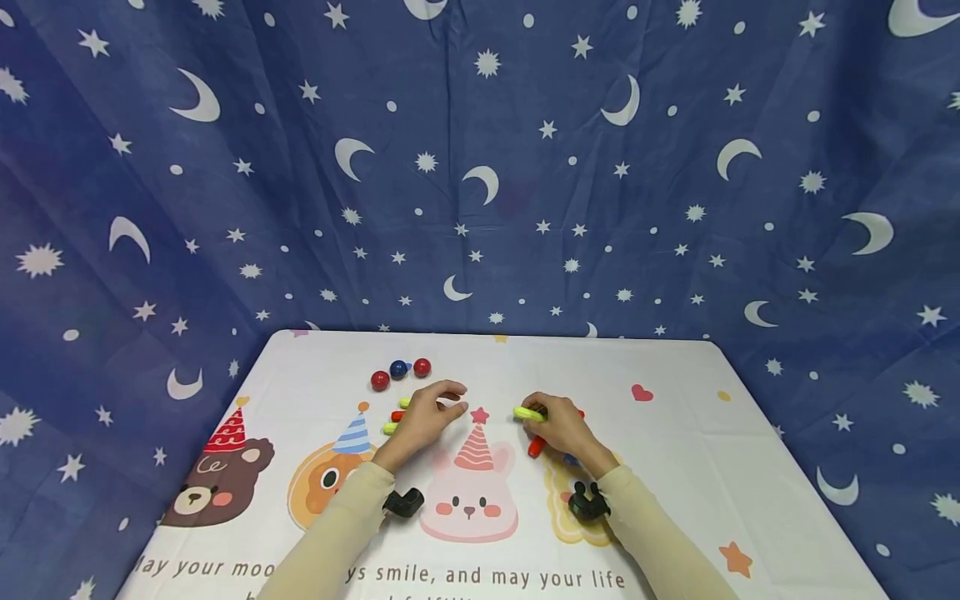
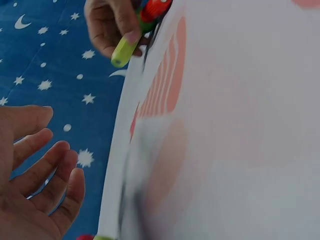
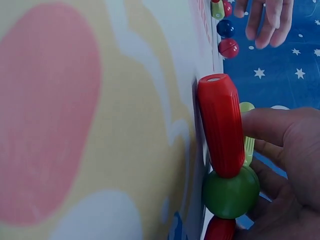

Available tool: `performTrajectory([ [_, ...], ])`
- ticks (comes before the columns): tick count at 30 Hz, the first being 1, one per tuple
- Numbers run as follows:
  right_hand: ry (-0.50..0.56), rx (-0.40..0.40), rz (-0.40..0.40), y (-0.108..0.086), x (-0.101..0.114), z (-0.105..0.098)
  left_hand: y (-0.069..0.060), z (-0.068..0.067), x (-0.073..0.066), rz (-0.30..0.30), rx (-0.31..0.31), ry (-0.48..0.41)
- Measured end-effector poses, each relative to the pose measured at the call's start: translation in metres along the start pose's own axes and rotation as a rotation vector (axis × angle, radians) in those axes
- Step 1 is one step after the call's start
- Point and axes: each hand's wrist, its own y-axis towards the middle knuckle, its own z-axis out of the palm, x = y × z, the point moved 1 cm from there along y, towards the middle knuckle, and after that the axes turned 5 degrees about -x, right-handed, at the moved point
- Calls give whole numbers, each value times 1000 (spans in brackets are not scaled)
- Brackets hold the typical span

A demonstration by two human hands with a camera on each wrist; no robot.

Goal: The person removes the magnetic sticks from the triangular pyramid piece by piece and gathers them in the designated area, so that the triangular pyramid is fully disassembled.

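Note:
My right hand (image 1: 561,423) pinches a yellow-green ridged rod (image 1: 530,413) just over the table. In the right wrist view this rod meets a green ball (image 3: 231,191), which also touches a red ridged rod (image 3: 220,125) and a second red rod (image 3: 220,229) partly cut off below. My left hand (image 1: 425,421) holds nothing; its fingers are relaxed and spread in the left wrist view. Beside it lie two yellow-green rods (image 1: 390,428) and a red rod (image 1: 397,416), partly covered by that hand in the head view.
Beyond the left hand sit a red ball (image 1: 380,381), a dark blue ball (image 1: 398,369) and another red ball (image 1: 422,367). A white cloth with printed cartoon animals covers the table (image 1: 675,467). Behind its far edge hangs a blue curtain (image 1: 525,167) with moons and stars.

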Motion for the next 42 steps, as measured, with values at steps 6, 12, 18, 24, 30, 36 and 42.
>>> performTrajectory([
  [6,-8,-32,-62,-1,2,1,3,22,-2,13,75,-21],
  [12,7,-35,-56,-1,4,1,4,40,-5,10,126,-37],
  [18,23,-12,-56,-1,6,3,5,55,-5,-13,165,-19],
  [24,31,8,-61,-2,8,5,8,64,-6,-3,184,-11],
  [30,38,5,-76,-3,9,6,10,68,-7,-12,199,-1],
  [36,45,0,-77,-3,9,6,10,70,-7,5,202,29],
  [42,-29,15,-104,-3,9,1,11,69,-8,4,196,48],
])
